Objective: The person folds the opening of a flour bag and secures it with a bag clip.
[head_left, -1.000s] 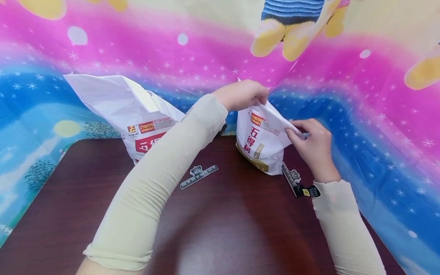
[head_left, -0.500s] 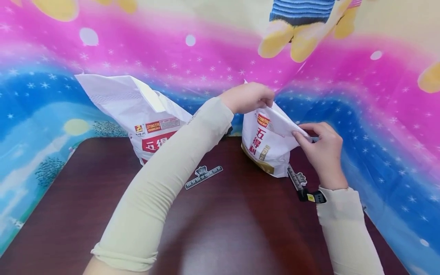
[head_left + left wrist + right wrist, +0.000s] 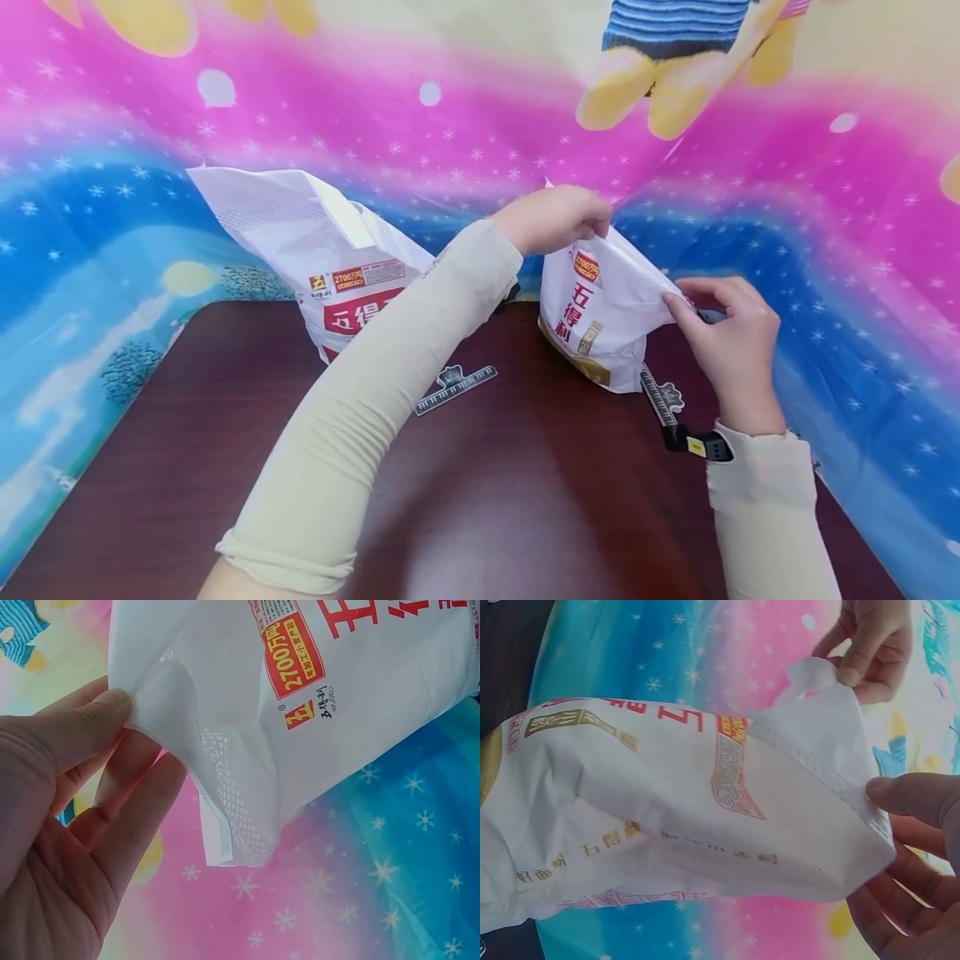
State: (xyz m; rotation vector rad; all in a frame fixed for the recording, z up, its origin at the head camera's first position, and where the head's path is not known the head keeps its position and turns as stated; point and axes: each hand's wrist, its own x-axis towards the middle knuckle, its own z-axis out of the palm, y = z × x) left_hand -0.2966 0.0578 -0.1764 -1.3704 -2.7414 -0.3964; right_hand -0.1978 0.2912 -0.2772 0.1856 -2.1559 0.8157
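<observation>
A white flour bag (image 3: 622, 292) with red lettering stands on the right of the table in the head view, its upper part drawn up between both hands. My left hand (image 3: 553, 218) pinches the folded top edge from the left. In the left wrist view, thumb and fingers of the left hand (image 3: 82, 772) grip a corner of the bag (image 3: 225, 690). My right hand (image 3: 735, 337) pinches the other top corner, thumb on the near side. The right wrist view shows the bag's fold (image 3: 817, 780) between the right hand (image 3: 922, 862) and the left.
A second white flour bag (image 3: 270, 217), its top folded partly over, stands on the left behind my left sleeve. One piano-keyboard clip (image 3: 461, 388) lies mid-table on the dark wooden tabletop (image 3: 510, 517). Another clip (image 3: 662, 400) lies beside the right bag. A printed cloth (image 3: 375, 108) hangs behind.
The whole scene has shifted rightward in the head view as the head turned. Both hands keep their hold on the bag's top edge; the right hand has moved slightly lower and outward.
</observation>
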